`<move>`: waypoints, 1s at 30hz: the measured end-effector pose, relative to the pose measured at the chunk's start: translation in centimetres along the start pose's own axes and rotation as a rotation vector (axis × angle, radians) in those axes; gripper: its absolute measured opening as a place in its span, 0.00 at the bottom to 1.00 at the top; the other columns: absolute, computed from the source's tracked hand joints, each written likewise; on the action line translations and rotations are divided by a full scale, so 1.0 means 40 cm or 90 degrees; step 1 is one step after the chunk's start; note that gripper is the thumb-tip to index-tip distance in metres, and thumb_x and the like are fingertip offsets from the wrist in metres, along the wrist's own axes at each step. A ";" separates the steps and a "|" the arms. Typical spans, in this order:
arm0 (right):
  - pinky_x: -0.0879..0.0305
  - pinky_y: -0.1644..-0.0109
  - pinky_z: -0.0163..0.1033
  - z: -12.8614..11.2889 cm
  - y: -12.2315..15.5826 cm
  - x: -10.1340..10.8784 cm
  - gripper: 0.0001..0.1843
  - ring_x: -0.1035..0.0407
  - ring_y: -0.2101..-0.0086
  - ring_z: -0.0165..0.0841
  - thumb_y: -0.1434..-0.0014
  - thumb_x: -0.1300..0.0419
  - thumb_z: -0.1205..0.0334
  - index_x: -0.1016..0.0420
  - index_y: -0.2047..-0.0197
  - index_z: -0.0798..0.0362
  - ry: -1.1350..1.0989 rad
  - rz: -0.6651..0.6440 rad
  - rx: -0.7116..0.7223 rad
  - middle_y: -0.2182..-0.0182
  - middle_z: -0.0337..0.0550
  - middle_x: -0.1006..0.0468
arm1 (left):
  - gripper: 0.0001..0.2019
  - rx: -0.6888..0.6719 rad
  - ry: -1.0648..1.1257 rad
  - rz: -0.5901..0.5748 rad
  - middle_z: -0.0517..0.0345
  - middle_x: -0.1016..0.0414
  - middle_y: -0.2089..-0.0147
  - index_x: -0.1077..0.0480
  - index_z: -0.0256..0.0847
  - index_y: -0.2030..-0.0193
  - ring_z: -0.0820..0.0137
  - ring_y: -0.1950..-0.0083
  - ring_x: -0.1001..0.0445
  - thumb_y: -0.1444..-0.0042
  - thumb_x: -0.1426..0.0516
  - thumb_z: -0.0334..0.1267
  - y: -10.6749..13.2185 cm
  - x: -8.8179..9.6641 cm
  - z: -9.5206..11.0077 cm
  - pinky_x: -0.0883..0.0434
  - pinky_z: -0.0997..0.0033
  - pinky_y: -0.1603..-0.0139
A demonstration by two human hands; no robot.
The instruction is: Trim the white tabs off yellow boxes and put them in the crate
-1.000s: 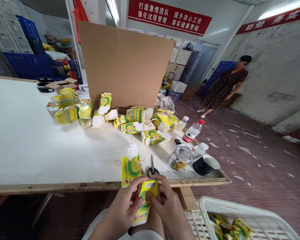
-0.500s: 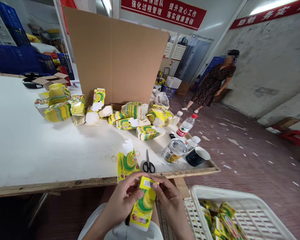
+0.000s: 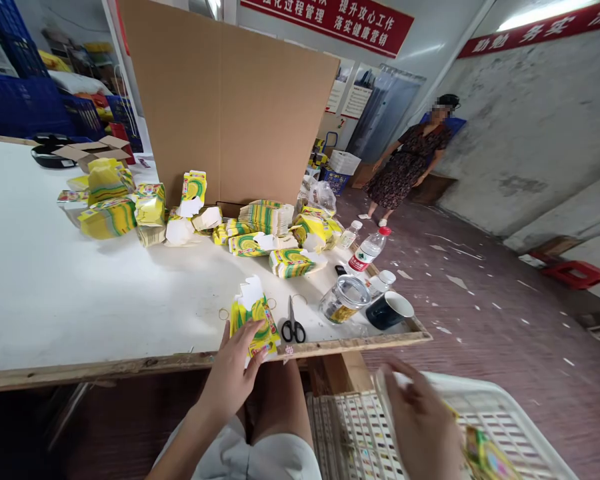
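My left hand point(image 3: 234, 365) rests on a small stack of flat yellow-and-green cartons point(image 3: 264, 328) at the table's front edge. Its fingers are stretched out and apart over the top carton. My right hand point(image 3: 420, 423), smeared by motion, is over the white plastic basket point(image 3: 510, 400) on the right. Its fingers are too blurred to read. Beside that hand, blurred yellow-and-green boxes point(image 3: 487, 457) show in the basket; whether the hand touches one I cannot tell. Black-handled scissors point(image 3: 293, 328) lie just right of the carton stack.
Bundles of cartons point(image 3: 265, 217) line the table before a tall cardboard sheet point(image 3: 230, 107). A clear jar point(image 3: 345, 300), a dark mug point(image 3: 389, 311) and a red-capped bottle point(image 3: 369, 252) stand at the table's right edge. A person point(image 3: 413, 157) stands further back.
The yellow box that both hands held is no longer between them. My right hand has moved right, over the basket. My left hand has moved forward onto the carton stack. The person behind has shifted left.
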State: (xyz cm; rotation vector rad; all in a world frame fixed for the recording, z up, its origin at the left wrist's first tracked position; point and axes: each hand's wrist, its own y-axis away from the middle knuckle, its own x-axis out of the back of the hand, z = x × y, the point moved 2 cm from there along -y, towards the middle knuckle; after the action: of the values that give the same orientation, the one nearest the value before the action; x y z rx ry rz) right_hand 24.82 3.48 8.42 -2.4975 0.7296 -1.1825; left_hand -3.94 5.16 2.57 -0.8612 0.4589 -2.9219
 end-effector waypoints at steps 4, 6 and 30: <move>0.31 0.68 0.41 -0.084 0.047 -0.266 0.23 0.27 0.74 0.38 0.45 0.36 0.45 0.21 0.55 0.56 -0.304 -0.262 -0.137 0.67 0.50 0.16 | 0.21 -0.006 0.027 -0.035 0.46 0.27 0.36 0.37 0.44 0.35 0.55 0.34 0.30 0.34 0.48 0.36 0.004 -0.003 0.000 0.55 0.38 0.27; 0.30 0.68 0.41 -0.123 0.057 -0.348 0.25 0.27 0.74 0.37 0.49 0.33 0.46 0.22 0.56 0.57 -0.415 -0.302 -0.173 0.69 0.50 0.17 | 0.20 -0.008 0.058 -0.039 0.48 0.25 0.37 0.35 0.45 0.36 0.56 0.36 0.29 0.34 0.48 0.37 0.007 0.006 0.001 0.55 0.40 0.26; 0.28 0.52 0.43 -0.180 0.157 -0.259 0.15 0.24 0.59 0.41 0.48 0.29 0.51 0.19 0.61 0.52 -0.669 -0.378 -0.249 0.64 0.46 0.17 | 0.18 0.215 0.815 -0.035 0.46 0.16 0.51 0.20 0.41 0.50 0.52 0.44 0.23 0.46 0.34 0.47 0.022 -0.002 0.062 0.29 0.57 0.41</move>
State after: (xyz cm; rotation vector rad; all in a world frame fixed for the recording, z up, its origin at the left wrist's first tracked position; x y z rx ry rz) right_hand 11.63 3.71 3.47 -3.1909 -0.0987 0.3272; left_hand -2.54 3.67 4.25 1.1138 -0.0654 -3.0326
